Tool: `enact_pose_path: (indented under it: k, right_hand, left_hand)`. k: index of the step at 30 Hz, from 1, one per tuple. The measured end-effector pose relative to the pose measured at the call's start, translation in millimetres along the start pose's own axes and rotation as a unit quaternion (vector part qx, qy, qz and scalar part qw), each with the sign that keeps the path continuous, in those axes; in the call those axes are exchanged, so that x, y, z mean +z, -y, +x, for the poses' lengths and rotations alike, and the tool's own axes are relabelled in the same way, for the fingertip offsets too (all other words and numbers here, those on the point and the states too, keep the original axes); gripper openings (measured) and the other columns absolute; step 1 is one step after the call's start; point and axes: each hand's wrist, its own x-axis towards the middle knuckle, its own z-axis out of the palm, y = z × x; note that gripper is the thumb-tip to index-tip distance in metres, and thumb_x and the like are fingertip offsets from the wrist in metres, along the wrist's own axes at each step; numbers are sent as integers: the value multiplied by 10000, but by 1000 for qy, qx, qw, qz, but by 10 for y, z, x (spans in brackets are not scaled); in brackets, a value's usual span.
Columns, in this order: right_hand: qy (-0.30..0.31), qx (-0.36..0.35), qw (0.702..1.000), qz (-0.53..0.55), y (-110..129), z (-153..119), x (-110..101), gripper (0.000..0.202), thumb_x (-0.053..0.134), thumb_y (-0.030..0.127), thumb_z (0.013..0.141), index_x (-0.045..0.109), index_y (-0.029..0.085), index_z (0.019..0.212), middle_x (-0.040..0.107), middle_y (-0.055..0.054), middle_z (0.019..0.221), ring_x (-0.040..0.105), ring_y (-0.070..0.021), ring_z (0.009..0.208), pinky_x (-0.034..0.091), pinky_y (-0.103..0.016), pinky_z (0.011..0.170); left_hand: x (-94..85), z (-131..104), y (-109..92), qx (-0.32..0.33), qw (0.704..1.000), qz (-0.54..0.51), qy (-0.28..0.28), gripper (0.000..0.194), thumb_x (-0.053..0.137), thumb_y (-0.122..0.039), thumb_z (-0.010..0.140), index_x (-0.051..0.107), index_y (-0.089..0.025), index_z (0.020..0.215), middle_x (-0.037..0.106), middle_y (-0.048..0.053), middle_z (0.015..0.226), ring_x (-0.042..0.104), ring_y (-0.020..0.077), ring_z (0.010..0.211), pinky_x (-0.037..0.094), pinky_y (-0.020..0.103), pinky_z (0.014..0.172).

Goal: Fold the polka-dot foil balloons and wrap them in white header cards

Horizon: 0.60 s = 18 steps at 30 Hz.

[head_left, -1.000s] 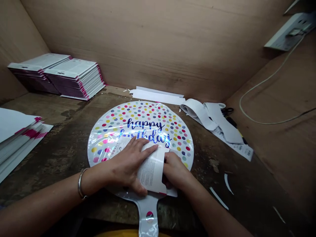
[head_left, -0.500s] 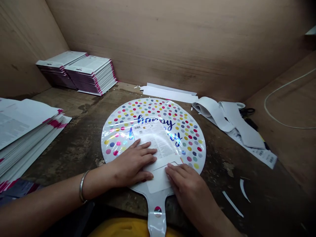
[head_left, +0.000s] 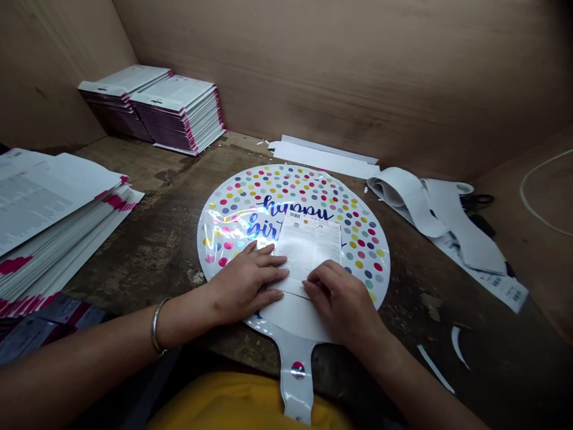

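A flat foil balloon (head_left: 358,227) with coloured dots and blue "happy birthday" lettering lies on the table, its tail (head_left: 296,388) pointing toward me. On top of it is a printed white paper packet (head_left: 308,254) with a blank lower part and a crosswise edge. My left hand (head_left: 250,279) lies flat with fingers spread, fingertips over the packet's left side. The fingers of my right hand (head_left: 342,298) are bent and pinched together at the crosswise edge, on the packet's right side. What lies under the right palm is hidden.
Stacks of printed packets stand at the back left (head_left: 179,113) and nearer left (head_left: 58,209). White paper strips (head_left: 326,154) lie by the back wall. A curled label roll (head_left: 465,233) and black-handled scissors (head_left: 483,200) are at right, with thin paper scraps (head_left: 436,370) nearer.
The packet now sits straighter and further right on the balloon. My right hand has gone from lying flattish to fingers bent at the crosswise edge. The view has shifted slightly.
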Motion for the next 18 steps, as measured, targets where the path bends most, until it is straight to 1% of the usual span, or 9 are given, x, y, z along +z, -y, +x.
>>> enact_pose_path:
  k: [2, 4, 8, 14, 18]
  right_hand:
    - [-1, -9, 1000, 17, 2, 28, 19, 81, 511, 171, 862, 584, 196, 835, 562, -29, 832, 553, -149, 751, 452, -269, 661]
    - [7, -20, 999, 26, 8, 30, 55, 114, 494, 169, 872, 600, 206, 892, 563, -39, 875, 560, -151, 783, 466, -273, 687]
    - [3, -28, 1000, 13, 46, 24, 105, 152, 487, 164, 873, 607, 207, 956, 568, -57, 916, 565, -158, 801, 491, -282, 696]
    - [27, -78, 997, -11, 83, 45, 93, 169, 449, 147, 893, 610, 181, 933, 573, -76, 931, 562, -167, 827, 488, -292, 721]
    - [70, -80, 994, 23, 18, 42, 50, 142, 453, 136, 887, 587, 184, 872, 557, -60, 924, 552, -150, 818, 483, -275, 718]
  left_hand:
    - [4, 1, -22, 3, 1000, 8, 1, 395, 572, -362, 854, 552, -275, 1239, 521, 47, 1334, 349, 305, 1312, 203, 548, 1073]
    - [2, 9, -42, 4, 1000, 17, 2, 399, 566, -358, 859, 550, -251, 1242, 522, 64, 1331, 356, 308, 1307, 215, 543, 1072]
    - [-22, 38, -78, 0, 999, 41, 6, 397, 572, -340, 856, 558, -209, 1230, 524, 88, 1324, 373, 320, 1293, 232, 547, 1067]
    - [-65, 69, -128, -14, 998, 63, 23, 386, 581, -321, 853, 561, -197, 1219, 522, 96, 1326, 395, 325, 1277, 233, 559, 1062]
    - [-65, 63, -131, -14, 998, 61, 24, 392, 576, -340, 859, 555, -202, 1225, 523, 86, 1327, 391, 326, 1281, 241, 558, 1058]
